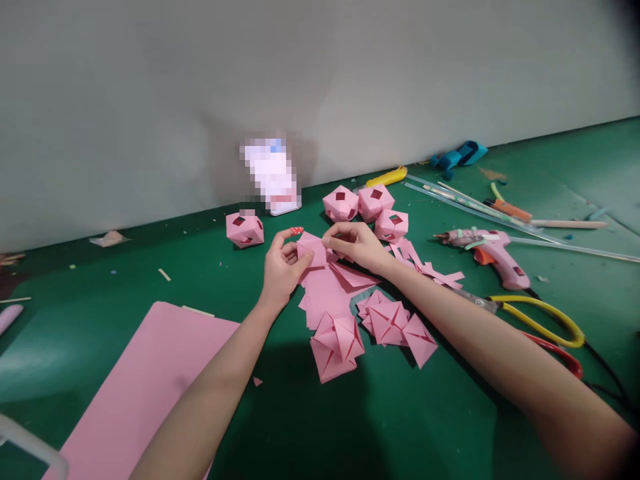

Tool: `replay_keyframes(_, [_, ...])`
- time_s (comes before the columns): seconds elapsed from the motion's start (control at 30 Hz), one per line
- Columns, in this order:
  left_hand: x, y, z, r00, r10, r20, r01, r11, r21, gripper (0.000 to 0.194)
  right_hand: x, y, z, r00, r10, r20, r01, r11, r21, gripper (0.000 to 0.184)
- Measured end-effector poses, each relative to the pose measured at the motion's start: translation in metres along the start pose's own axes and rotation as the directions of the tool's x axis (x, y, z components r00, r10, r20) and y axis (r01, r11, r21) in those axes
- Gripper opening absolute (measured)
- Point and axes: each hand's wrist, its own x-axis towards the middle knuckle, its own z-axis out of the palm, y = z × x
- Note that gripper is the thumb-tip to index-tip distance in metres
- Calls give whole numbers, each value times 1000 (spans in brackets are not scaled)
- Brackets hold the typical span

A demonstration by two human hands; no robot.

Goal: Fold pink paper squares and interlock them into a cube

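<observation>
My left hand (285, 267) pinches a small folded pink paper piece (312, 251), its thumb across the front. At the right edge of that piece, my right hand (357, 245) has thumb and fingertips closed on the paper. Red-patterned tape wraps one left fingertip. Just below the hands lie flat pink paper pieces (325, 297). Nearer to me are folded pink squares (334, 347), with another group of folded squares (393, 323) to their right. Behind the right hand stand three hollow pink paper balls (376, 202); a single paper ball (244, 230) sits beyond the left hand.
A phone (274, 177) with a blurred screen leans on the wall. Right of my right arm are paper scraps (425, 267), a pink glue gun (493, 250), yellow-and-red-handled scissors (545, 320) and glue sticks. A yellow cutter (387, 177) lies behind. Pink sheets (150, 373) lie by my left arm.
</observation>
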Motion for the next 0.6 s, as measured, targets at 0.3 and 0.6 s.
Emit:
replay_keyframes(0.3, [1,-2,-1,1000,3,-3,-3,1000,-29,47,2,5,-3,998,25,59,-19,994,-103,31])
replay_keyframes(0.6, [1,-5,-2,1000,9,-6,-9,1000,-12,48,3,8,-4,998,25,58,-19,995,-102,27])
